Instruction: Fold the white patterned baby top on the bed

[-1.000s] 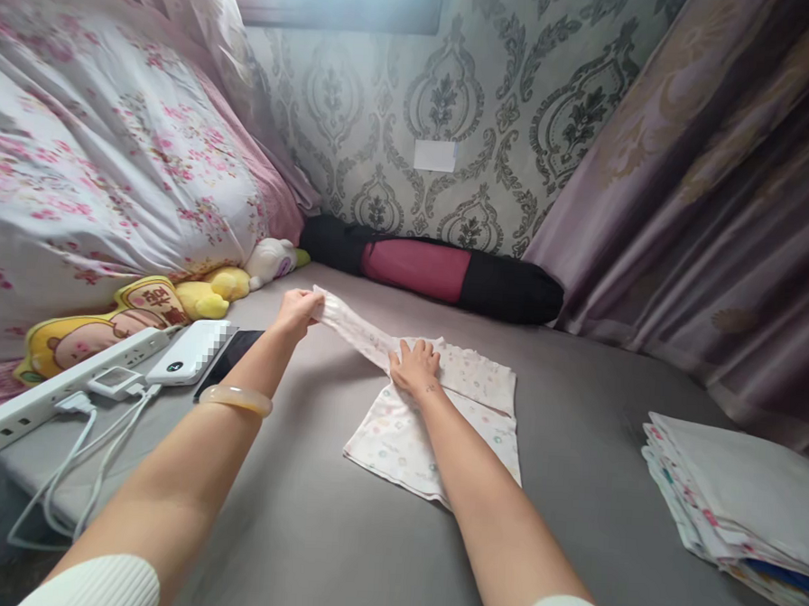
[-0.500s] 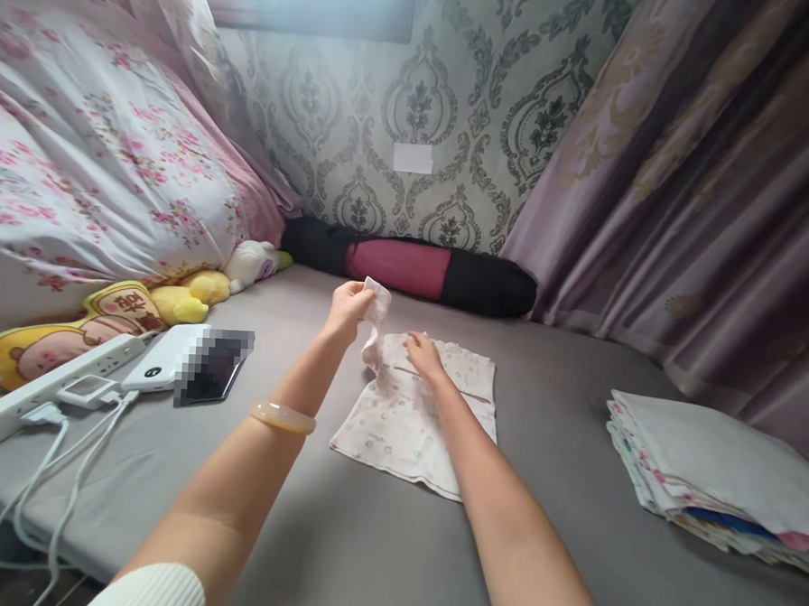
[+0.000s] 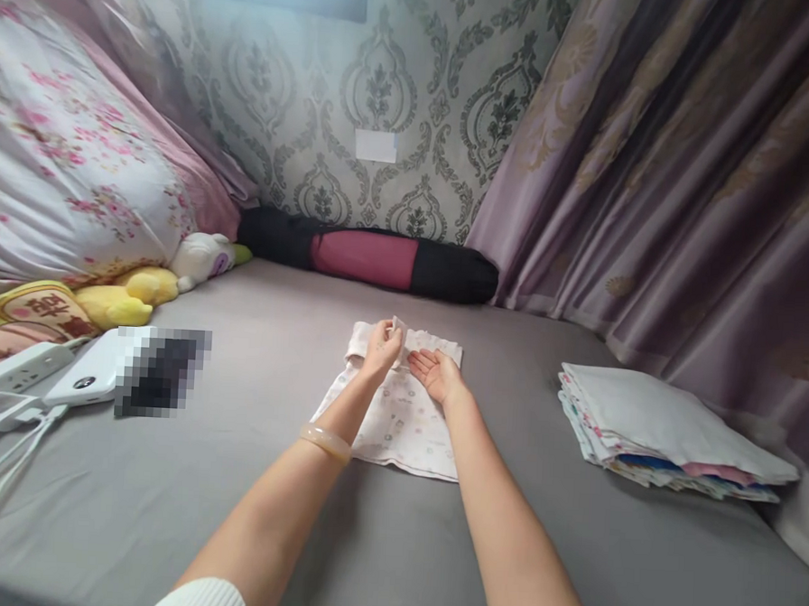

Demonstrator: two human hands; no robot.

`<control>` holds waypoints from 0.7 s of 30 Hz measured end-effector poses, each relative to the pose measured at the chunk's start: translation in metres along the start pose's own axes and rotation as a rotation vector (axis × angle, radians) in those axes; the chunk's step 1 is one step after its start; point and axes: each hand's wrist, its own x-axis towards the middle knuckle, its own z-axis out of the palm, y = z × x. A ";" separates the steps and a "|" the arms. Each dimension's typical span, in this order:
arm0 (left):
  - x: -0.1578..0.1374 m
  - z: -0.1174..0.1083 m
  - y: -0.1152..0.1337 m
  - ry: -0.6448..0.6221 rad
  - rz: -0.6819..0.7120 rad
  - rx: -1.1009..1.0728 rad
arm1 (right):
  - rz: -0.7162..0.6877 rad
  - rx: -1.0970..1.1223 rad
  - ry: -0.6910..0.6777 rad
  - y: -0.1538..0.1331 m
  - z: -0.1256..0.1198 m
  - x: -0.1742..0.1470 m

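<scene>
A small white garment [image 3: 398, 429] with a faint print, which looks like a child's top, lies flat on the grey bed sheet. My left hand [image 3: 383, 345] pinches a sleeve-like end of it, folded in over the upper part. A bit of the cloth pokes up above the fingers. My right hand [image 3: 438, 373] rests at the garment's right side, palm turned up and fingers stretched out, holding nothing. My forearms cover parts of the lower edges.
A stack of folded cloths [image 3: 669, 425] lies at the right. A long black and dark red bag [image 3: 363, 257] lines the wall. Plush toys [image 3: 116, 304], a white power bank [image 3: 95, 373], a blurred-out phone [image 3: 163, 372] and a power strip [image 3: 25, 374] with cables occupy the left side.
My left hand has brought the lifted sleeve end rightward and down over the garment. My right hand has opened and turned palm up. The view has shifted to the right.
</scene>
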 end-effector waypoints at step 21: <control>-0.023 -0.012 -0.048 -0.050 0.421 0.950 | -0.248 0.091 0.100 0.007 -0.003 0.006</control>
